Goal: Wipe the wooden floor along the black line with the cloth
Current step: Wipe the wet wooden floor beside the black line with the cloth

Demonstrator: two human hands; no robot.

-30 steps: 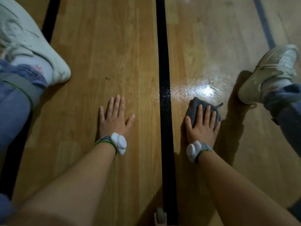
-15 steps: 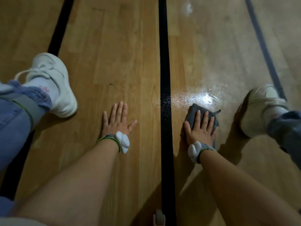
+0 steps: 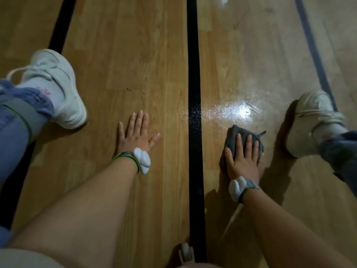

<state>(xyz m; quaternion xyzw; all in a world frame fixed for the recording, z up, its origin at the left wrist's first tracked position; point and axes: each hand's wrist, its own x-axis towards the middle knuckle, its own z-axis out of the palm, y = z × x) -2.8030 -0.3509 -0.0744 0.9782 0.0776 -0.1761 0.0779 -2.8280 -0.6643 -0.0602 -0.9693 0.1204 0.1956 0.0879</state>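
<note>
Right hand (image 3: 243, 161) is covering most of the cloth (image 3: 234, 135); bottom edge is cutting off a small grey object (image 3: 186, 252), unidentifiable.

Your right hand (image 3: 243, 161) presses flat on the gray cloth (image 3: 234, 135) beside the black line (image 3: 194, 74); your left hand (image 3: 135, 135) lies flat on the floor (image 3: 125, 55).

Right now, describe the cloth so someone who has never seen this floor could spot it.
Find the black line running up the middle of the wooden floor. Just right of it, below a shiny patch, the right hand presses flat on the cloth. It is the only dark grey crumpled thing.
</note>
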